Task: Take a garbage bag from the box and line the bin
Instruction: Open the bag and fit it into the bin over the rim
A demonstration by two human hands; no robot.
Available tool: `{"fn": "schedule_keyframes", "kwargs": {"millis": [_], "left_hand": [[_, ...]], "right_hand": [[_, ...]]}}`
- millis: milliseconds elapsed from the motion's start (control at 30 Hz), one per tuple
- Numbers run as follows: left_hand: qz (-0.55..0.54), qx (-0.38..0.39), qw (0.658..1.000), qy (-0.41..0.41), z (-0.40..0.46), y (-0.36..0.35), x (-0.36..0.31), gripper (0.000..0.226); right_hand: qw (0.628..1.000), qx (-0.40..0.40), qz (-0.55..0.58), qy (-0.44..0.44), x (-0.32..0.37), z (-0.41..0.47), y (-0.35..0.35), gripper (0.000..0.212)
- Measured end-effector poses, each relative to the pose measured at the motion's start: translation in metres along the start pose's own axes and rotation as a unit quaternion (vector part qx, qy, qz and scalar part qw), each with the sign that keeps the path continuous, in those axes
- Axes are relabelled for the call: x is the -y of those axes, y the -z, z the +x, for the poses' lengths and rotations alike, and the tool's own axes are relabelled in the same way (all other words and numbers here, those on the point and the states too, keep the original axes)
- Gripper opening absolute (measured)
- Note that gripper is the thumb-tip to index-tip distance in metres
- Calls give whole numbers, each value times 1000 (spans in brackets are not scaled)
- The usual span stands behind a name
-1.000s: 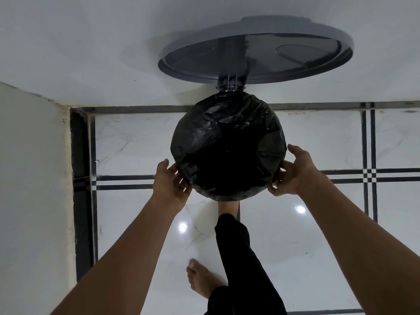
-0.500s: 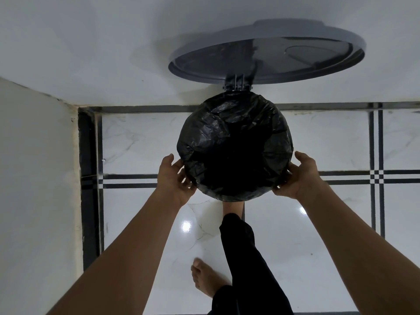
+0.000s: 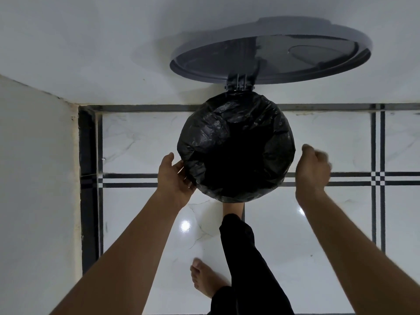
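At centre frame the black garbage bag lines the bin, its film folded over the whole rim. Half a second ago both hands gripped that rim; now the right hand has let go and hangs at 3 o'clock, loosely curled around nothing, blurred. The left hand still pinches the bag's edge at 8 o'clock. Lining looks nearly finished. Inside shows only dark film. The grey lid stands open at 12 o'clock.

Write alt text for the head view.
Seen from above, a black garbage bag lines a round bin with its grey lid open against the wall. The left hand touches the bag's edge; the right hand, blurred, is off it.
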State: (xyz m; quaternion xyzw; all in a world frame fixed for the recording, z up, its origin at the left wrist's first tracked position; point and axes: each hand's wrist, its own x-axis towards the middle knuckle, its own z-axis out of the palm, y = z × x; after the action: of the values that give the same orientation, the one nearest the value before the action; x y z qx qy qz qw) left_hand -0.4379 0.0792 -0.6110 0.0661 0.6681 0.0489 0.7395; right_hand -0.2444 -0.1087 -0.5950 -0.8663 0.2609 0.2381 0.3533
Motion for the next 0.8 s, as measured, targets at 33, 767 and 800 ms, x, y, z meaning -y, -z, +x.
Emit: {"fn": "schedule_keyframes", "kwargs": {"millis": [33,767,800], "left_hand": [[6,-4,1000,-7,-2,-2,0,51],[37,-30,999,-7,8,-1,-7,48],[36,-29,999,-5,5,-3,-8,47]], "right_hand": [[991,-41,0,131,0,-13,-1,19],[728,309,-549,270,16,0,-174,39],[740,311,-533,268,16,-9,-163,36]]}}
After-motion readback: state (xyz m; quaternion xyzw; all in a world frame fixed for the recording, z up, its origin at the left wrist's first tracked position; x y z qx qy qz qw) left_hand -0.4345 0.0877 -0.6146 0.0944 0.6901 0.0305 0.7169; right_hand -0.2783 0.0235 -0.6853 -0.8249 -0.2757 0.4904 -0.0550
